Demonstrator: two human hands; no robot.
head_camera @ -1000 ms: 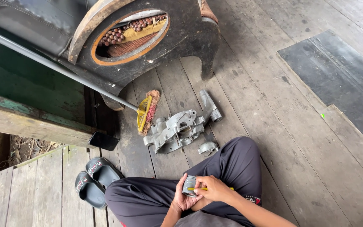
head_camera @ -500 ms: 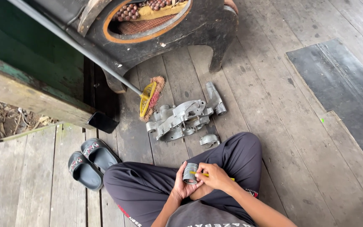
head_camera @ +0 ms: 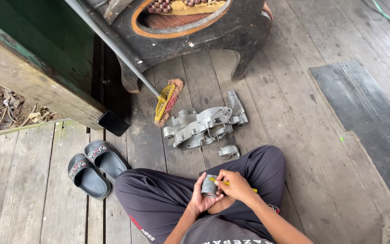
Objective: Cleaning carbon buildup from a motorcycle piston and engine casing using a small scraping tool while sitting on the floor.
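A short grey metal cylinder [head_camera: 209, 185] sits low in the frame over the person's crossed legs, cupped in the left hand [head_camera: 201, 196] with its long axis lying roughly level and its open end turned toward the left of the picture. The left fingers are wrapped closed around its body. The right hand [head_camera: 234, 185] rests against the cylinder's far side, its fingers pinched together on a thin yellow tool [head_camera: 229, 184] that runs nearly level, one end over the cylinder and the other poking out to the right past the wrist. Dark trousers [head_camera: 159, 194] lie under both hands. Just ahead of the knees, on the plank floor [head_camera: 294, 135], is a small grey metal piece [head_camera: 229, 151], and beyond it a larger grey cast metal housing [head_camera: 204, 126] lying flat. A yellow brush head [head_camera: 165, 103] with a long grey handle touches the floor beside the housing. To the left sit a pair of dark sandals [head_camera: 93, 166] and a black flat object [head_camera: 113, 123]. A dark carved wooden stand [head_camera: 195, 40] stands further back, and a dark mat [head_camera: 366, 122] lies to the right.
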